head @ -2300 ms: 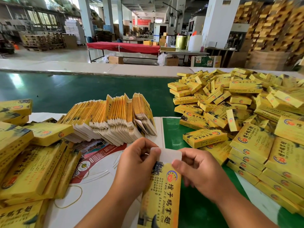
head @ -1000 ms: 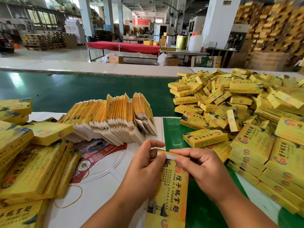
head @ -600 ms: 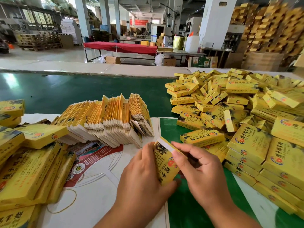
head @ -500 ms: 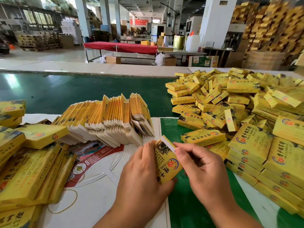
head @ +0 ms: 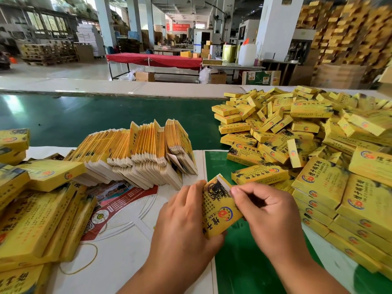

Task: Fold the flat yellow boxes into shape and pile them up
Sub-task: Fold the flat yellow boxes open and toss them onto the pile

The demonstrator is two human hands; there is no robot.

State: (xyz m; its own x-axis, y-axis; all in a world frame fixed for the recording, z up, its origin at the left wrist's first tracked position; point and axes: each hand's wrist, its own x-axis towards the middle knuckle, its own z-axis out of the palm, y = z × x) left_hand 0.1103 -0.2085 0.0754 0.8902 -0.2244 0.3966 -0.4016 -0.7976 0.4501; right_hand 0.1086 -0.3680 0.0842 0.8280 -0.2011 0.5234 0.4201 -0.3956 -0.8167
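Two hands at lower centre gripped one yellow box (head: 219, 209): left hand (head: 186, 225) clasped its left side, right hand (head: 269, 215) pinched white end flap. Behind, flat box stack (head: 135, 153) at centre; folded box pile (head: 307, 145) at right on table (head: 84, 119).

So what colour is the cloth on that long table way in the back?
Red: the cloth drapes over the long table, seen in the head view, the only one.

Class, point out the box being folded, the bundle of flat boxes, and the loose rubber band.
box (head: 220, 211), head view, printed front face.
bundle of flat boxes (head: 140, 153), head view, top edges.
rubber band (head: 93, 258), head view, right curve.
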